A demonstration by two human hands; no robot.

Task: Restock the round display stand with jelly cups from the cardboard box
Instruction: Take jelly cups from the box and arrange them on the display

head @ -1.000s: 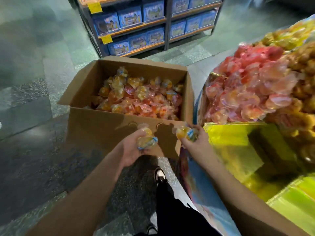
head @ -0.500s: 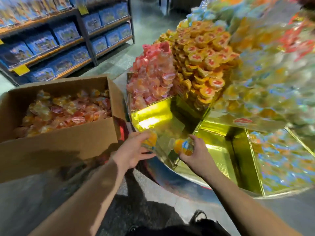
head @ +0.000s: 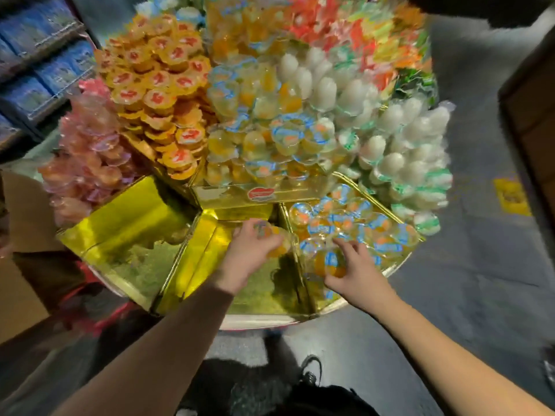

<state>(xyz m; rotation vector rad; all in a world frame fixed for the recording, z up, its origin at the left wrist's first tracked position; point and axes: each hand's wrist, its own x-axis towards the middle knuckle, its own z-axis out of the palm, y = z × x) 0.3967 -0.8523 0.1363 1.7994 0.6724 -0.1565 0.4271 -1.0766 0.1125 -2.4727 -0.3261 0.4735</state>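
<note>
Dark shop floor [head: 480, 280] surrounds the gold display stand [head: 135, 217]; both hands, left [head: 249, 253] and right [head: 357, 274], grip jelly cups [head: 330, 261].

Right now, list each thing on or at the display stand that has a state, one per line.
left hand: holds an orange jelly cup over the middle gold compartment.
right hand: grips another jelly cup at the right compartment.
right compartment: partly filled with cups.
left gold compartment: no cups visible.
upper tiers: heaped full.
</note>
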